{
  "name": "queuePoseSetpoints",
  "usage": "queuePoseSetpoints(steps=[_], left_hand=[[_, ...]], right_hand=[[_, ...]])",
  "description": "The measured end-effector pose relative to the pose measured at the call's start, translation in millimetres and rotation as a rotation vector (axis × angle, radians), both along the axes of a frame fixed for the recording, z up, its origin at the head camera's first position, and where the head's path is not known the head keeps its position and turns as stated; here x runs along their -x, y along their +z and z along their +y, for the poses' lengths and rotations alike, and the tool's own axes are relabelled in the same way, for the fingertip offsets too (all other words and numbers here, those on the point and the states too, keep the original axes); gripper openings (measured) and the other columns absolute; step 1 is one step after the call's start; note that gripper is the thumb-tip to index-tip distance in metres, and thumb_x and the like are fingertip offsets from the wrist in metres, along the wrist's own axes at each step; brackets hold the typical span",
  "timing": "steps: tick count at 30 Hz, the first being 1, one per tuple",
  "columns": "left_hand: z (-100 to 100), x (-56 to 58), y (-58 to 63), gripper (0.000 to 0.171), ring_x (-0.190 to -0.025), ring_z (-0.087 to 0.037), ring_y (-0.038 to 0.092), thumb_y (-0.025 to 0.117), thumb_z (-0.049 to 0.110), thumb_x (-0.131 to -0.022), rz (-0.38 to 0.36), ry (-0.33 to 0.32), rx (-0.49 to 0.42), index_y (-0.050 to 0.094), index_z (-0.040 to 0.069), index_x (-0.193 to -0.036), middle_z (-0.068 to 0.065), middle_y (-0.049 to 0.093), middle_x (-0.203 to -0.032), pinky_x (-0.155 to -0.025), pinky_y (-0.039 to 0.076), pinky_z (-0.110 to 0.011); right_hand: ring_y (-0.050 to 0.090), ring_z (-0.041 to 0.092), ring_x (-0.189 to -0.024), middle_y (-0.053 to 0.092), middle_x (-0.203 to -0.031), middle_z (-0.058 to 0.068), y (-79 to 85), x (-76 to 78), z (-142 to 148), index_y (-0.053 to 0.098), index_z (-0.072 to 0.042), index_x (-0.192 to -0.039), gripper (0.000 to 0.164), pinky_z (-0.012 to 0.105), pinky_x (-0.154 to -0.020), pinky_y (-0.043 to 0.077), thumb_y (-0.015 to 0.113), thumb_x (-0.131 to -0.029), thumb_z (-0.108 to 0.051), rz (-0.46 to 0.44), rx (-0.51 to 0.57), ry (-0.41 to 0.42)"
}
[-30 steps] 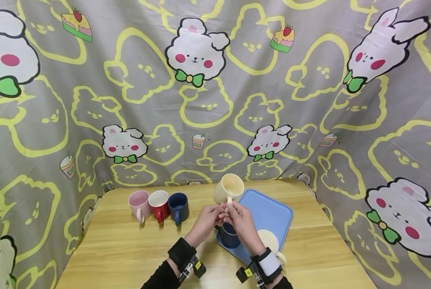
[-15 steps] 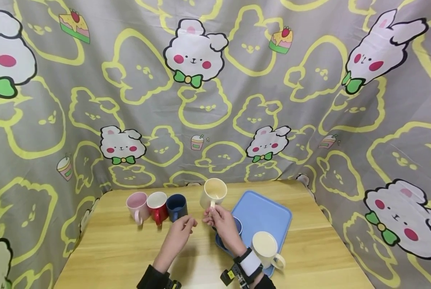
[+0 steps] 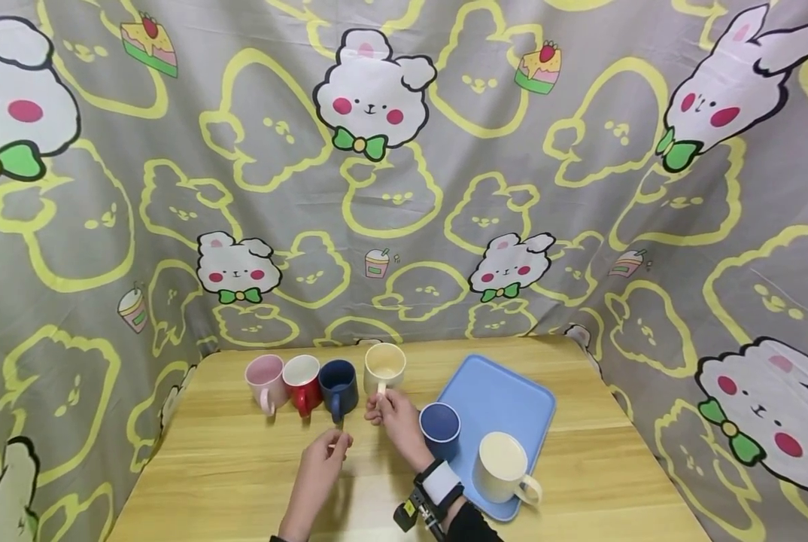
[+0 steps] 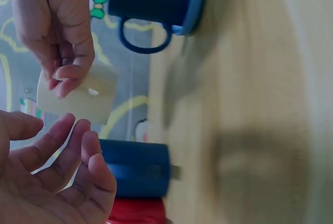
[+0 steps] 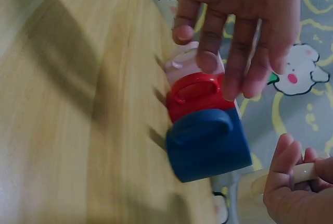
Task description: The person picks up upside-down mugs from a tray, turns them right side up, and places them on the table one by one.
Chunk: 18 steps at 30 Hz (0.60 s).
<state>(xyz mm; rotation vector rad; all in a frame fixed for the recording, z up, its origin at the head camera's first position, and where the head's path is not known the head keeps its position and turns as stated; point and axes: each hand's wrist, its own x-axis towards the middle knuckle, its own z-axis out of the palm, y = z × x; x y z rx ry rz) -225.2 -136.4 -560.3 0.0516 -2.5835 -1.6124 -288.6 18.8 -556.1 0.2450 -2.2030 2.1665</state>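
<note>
Grey patterned cloth [image 3: 390, 177] closes the back of the wooden bench [image 3: 208, 467]. Your right grip [image 3: 399, 423] pinches the handle of the cream mug [image 3: 382, 370], which has travelled from the blue tray [image 3: 505, 399] to near the bench's back edge; it seems almost in line with the row, but whether its base touches the wood, one cannot tell. Your left grip [image 3: 321, 461] has moved away, fingers loose, holding nothing. The navy mug [image 3: 339, 391] stands near on the left and limits the room; beyond it, the red mug [image 3: 304, 388] and pink mug [image 3: 266, 380]. On the tray's left corner, a blue mug [image 3: 440, 427] is close to your right wrist; another pale mug [image 3: 502, 463] occupies the near corner.
</note>
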Motion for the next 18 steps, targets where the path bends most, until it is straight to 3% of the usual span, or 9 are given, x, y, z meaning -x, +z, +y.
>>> queuePoseSetpoints(steps=[4, 8, 11, 18], left_hand=[[-6.8, -8.7, -8.4, 0.016, -0.078, -0.012, 0.061, 0.064, 0.020, -0.101, 0.014, 0.095, 0.115, 0.073, 0.007, -0.098, -0.004, 0.070, -0.094, -0.067, 0.050, -0.028], [-15.3, -16.5, -15.6, 0.013, -0.079, -0.013, 0.061, 0.066, 0.020, -0.100, 0.082, 0.180, 0.225, 0.073, 0.009, -0.096, -0.002, 0.069, -0.094, -0.069, 0.051, -0.030], [-20.5, -22.2, -19.7, 0.012, -0.082, -0.016, 0.062, 0.065, 0.017, -0.100, 0.124, 0.211, 0.242, 0.072, 0.009, -0.096, -0.003, 0.069, -0.095, -0.072, 0.052, -0.033], [-26.8, -30.3, -22.2, 0.012, -0.086, -0.018, 0.063, 0.064, 0.017, -0.101, 0.094, 0.246, 0.219, 0.072, 0.008, -0.100, -0.003, 0.070, -0.099, -0.075, 0.051, -0.034]], right_hand=[[0.071, 0.032, -0.075, 0.068, -0.091, 0.026, -13.4, 4.2, -7.6, 0.063, 0.015, -0.095, 0.022, 0.035, -0.063, 0.060, 0.051, -0.104, -0.001, -0.005, -0.026, -0.014], [0.071, 0.023, -0.072, 0.069, -0.089, 0.021, -23.4, 8.4, -12.2, 0.063, 0.014, -0.095, 0.021, 0.026, -0.062, 0.059, 0.051, -0.104, -0.001, -0.033, -0.055, -0.027], [0.071, 0.021, -0.073, 0.069, -0.089, 0.019, -28.6, 10.9, -14.2, 0.062, 0.013, -0.095, 0.020, 0.025, -0.063, 0.058, 0.051, -0.104, -0.001, -0.062, -0.065, -0.037], [0.072, 0.024, -0.074, 0.069, -0.089, 0.019, -39.9, 19.1, -18.4, 0.063, 0.010, -0.094, 0.018, 0.030, -0.065, 0.060, 0.052, -0.104, 0.000, -0.064, -0.109, -0.065]])
